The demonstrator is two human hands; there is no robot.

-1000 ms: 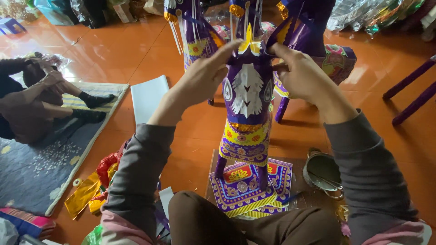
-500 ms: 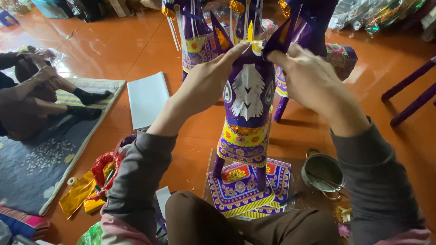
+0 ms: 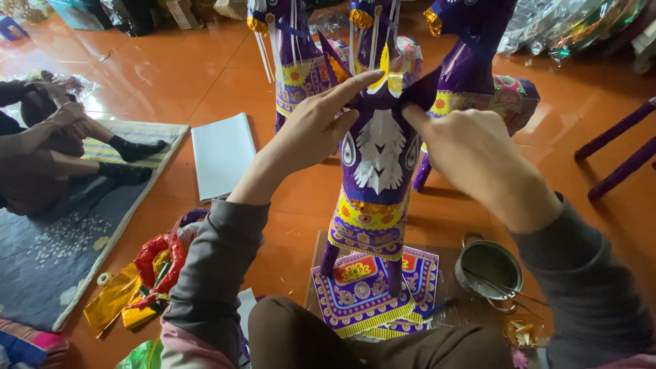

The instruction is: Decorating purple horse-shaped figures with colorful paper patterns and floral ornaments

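Both hands meet at the top of the tall purple paper horse figure with a white mane print (image 3: 378,164), which stands upright straight ahead of the person, its long axis vertical. The left hand (image 3: 316,126) comes in from the left, index finger stretched along the head's upper edge and thumb pressed below it. The right hand (image 3: 471,154) comes in from the right, fingertips pinched on the purple paper flap beside the small yellow paper ornament (image 3: 385,68). The two hands lie about equally near, almost touching over the crown.

The figure's legs rest on a stack of purple and yellow patterned paper sheets (image 3: 362,290) on the orange tiled floor (image 3: 205,68). Two more purple paper horses (image 3: 471,75) crowd close behind. A round metal bowl with sticks in it (image 3: 488,268) sits just right of the stack; a white sheet (image 3: 222,154) and crumpled red and gold foil scraps (image 3: 147,273) lie left. Another person's hands (image 3: 61,116) work well apart on a grey mat (image 3: 48,253).
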